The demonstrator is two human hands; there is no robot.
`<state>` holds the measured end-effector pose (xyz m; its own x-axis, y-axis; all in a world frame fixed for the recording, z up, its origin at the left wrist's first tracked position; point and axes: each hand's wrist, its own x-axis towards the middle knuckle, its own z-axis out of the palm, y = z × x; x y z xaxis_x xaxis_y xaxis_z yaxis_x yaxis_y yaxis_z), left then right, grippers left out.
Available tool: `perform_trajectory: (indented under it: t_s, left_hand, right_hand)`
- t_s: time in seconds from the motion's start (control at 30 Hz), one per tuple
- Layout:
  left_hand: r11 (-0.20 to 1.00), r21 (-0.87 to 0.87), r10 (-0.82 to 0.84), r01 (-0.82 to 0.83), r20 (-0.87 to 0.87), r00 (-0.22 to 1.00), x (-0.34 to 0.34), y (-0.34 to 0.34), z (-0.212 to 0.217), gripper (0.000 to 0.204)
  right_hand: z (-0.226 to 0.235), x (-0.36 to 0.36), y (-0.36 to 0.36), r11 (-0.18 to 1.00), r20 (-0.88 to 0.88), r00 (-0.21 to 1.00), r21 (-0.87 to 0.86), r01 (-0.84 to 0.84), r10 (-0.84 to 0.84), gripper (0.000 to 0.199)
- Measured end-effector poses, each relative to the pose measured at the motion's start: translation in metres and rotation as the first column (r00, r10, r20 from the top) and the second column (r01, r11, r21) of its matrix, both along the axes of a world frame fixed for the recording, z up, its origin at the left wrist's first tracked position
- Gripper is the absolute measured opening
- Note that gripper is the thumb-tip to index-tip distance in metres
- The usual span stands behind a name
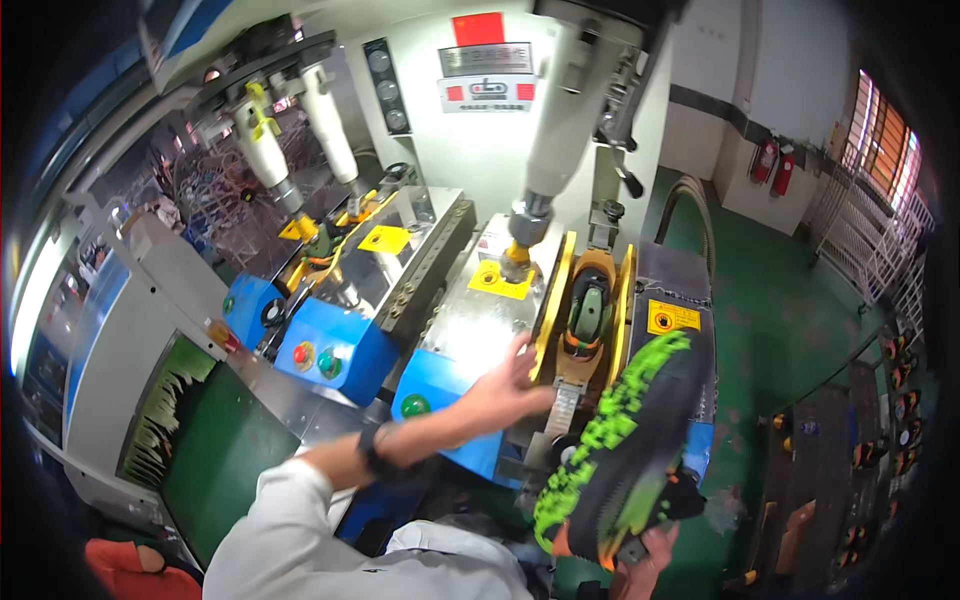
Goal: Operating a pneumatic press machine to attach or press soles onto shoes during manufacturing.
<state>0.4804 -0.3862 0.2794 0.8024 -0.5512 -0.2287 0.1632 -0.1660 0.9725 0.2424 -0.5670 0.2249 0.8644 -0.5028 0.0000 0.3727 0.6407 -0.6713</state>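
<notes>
Landmark: one long, narrow machine channel between upright yellow side plates (627, 290).

Shoe: one black-and-bright-green shoe with a patterned sole (650, 415), held aslant on the near right side of the channel, overlapping the view of its right near end; sole turned toward the viewer, lower end blurred.

Right hand (648, 560): below the near end of the channel; fingers clamped on the lower end of the shoe, exact contact partly hidden.

Left hand (512, 388): just beside the channel's left near end, fingers apart, holding nothing visible; whether it touches the yellow plate, cannot tell. Dark wristband (375, 455) on its wrist; loose white sleeve (275, 515) behind.

Within the channel: one elongated black pad with a grey-green centre (590, 308).

Left of the channel: one transparent plate bearing a yellow warning label (498, 280); above it, one white cylindrical press arm (560, 125) with metal rod and yellow end; nearer, one blue housing with a round green button (415, 405). Farther left, one blue control box with red and green buttons (345, 335).

Right of the channel: one dark plate with a yellow label (672, 318); far right, two red fire extinguishers (783, 173).
</notes>
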Motion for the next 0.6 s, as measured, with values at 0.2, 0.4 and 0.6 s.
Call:
perform_trajectory:
  t_s: [0.2,0.4,0.6]
  left_hand:
    - [0.886,0.092,0.309,-0.454,0.612,0.728,0.158,-0.167,-0.11,0.043]
    - [0.871,0.375,0.152,-0.317,0.408,0.9,0.206,-0.167,-0.136,0.05]
    - [0.819,-0.555,-0.188,0.144,-0.022,0.982,0.177,-0.074,-0.049,0.041]
  right_hand:
    - [-0.025,-0.002,-0.06,0.993,-0.08,0.991,0.015,0.113,-0.112,0.076]
    - [-0.011,0.005,-0.071,0.965,-0.044,0.966,-0.075,0.249,-0.253,0.078]
    - [0.007,-0.011,-0.049,0.97,-0.223,0.952,-0.175,0.171,-0.208,0.08]
